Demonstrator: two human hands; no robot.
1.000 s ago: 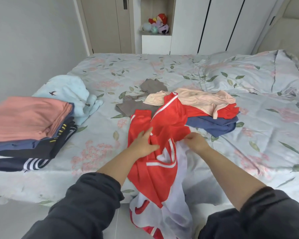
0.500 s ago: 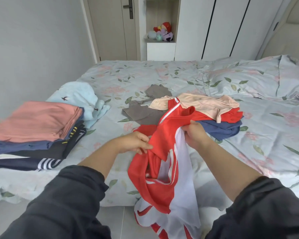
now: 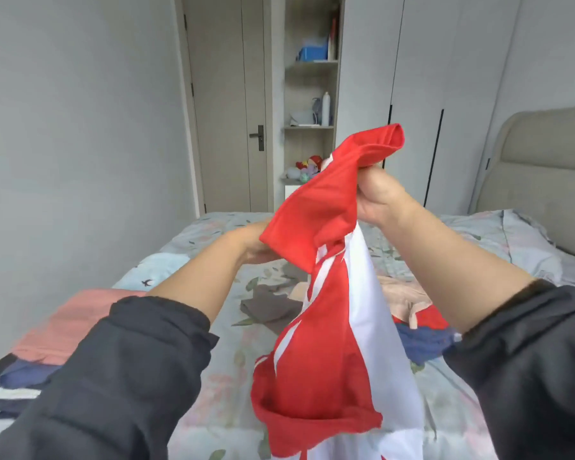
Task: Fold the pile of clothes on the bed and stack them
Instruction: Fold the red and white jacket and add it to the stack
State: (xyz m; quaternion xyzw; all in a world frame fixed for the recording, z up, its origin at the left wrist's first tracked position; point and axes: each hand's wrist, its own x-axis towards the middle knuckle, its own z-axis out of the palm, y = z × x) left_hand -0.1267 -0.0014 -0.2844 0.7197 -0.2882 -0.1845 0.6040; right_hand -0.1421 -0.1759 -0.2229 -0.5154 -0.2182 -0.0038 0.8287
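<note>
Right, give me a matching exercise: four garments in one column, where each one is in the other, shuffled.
Garments
1. red-and-white garment
2. pink garment
3. grey garment
4. beige garment

Places
A. on top of the folded stack at the left
B. on top of the loose pile at the right
C. held up in the air
D. lying flat on the bedspread, mid-bed

Pairs: 1-C, 2-A, 3-D, 4-B

I am holding both forearms up before me, my right hand [image 3: 377,194] gripping the red garment [image 3: 322,343] high, my left hand [image 3: 258,249] lower, fingers hidden behind it.
</note>
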